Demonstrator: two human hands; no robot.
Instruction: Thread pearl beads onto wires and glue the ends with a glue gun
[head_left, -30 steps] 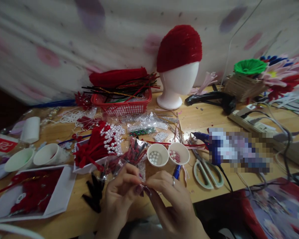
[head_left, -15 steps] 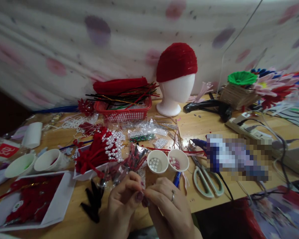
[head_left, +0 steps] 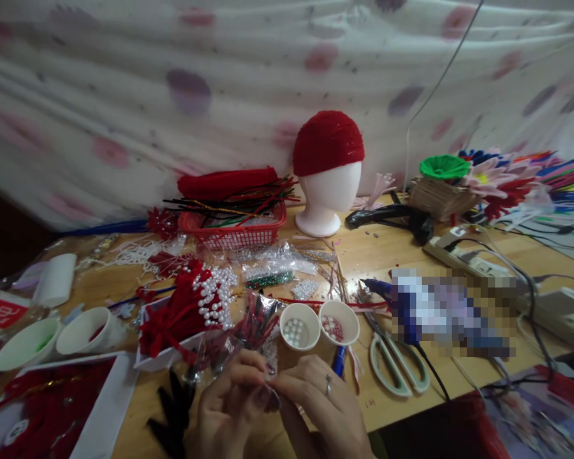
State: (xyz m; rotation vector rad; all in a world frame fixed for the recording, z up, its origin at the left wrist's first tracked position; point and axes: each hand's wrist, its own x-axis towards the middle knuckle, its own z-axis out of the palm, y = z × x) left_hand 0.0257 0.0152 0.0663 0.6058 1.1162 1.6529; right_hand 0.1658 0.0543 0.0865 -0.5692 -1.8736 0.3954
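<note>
both hands have sunk lower, left hand (head_left: 234,401) and right hand (head_left: 316,401) still pinching something tiny below the pearl cup (head_left: 299,326).

Whatever the left hand (head_left: 229,408) and right hand (head_left: 316,408) pinch is too small to tell — wrists cut off below.
</note>
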